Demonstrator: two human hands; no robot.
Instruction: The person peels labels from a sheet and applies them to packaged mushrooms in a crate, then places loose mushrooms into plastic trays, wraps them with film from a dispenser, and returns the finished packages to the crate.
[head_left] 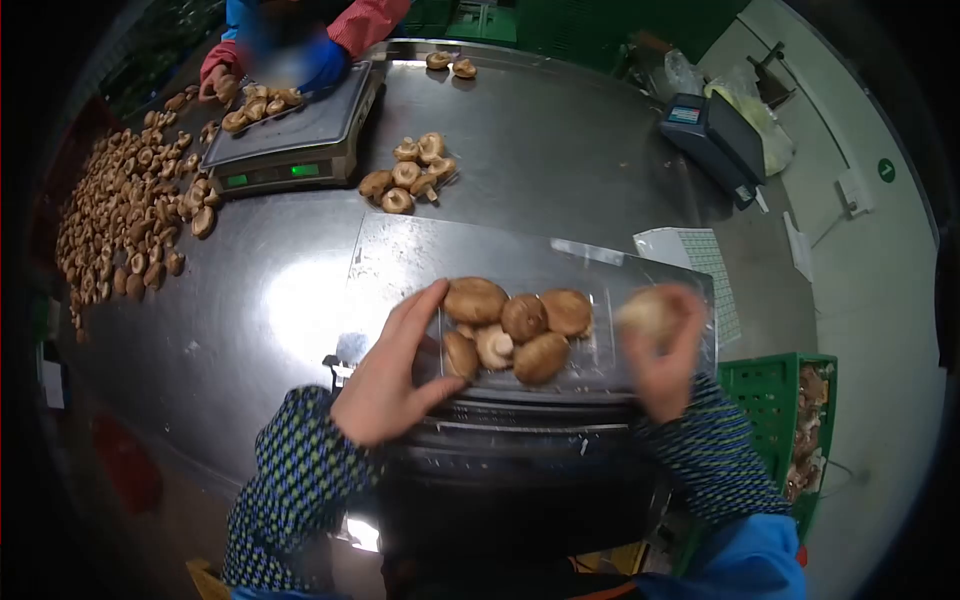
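Observation:
Several brown mushrooms lie in a clear tray on the metal scale plate in front of me. One of them has its pale stem facing up. My left hand rests against the tray's left side, thumb and fingers apart, holding nothing. At the right end of the plate, my right hand is closed round a pale mushroom, blurred by motion, to the right of the mushrooms in the tray.
Beyond the plate lies a mushroom group. A large pile spreads at left, beside another scale where a co-worker's hand touches mushrooms. A dark display unit, label sheet and green crate are at right.

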